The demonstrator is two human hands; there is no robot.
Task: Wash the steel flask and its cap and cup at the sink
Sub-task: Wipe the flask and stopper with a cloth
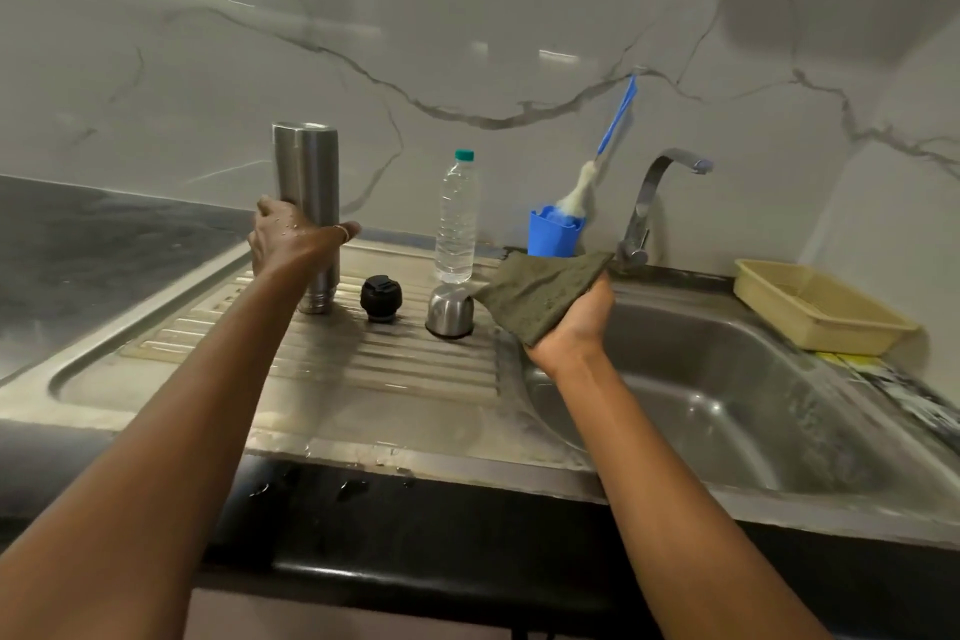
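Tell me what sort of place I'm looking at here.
Most likely a home kitchen counter: a steel sink with a ribbed drainboard, a curved tap behind it, and a bottle brush standing in a blue holder.

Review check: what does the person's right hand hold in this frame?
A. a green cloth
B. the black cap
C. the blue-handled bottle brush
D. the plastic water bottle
A: the right hand grips a green cloth, while the brush stands in its blue holder and the black cap and plastic bottle stand untouched on the drainboard.
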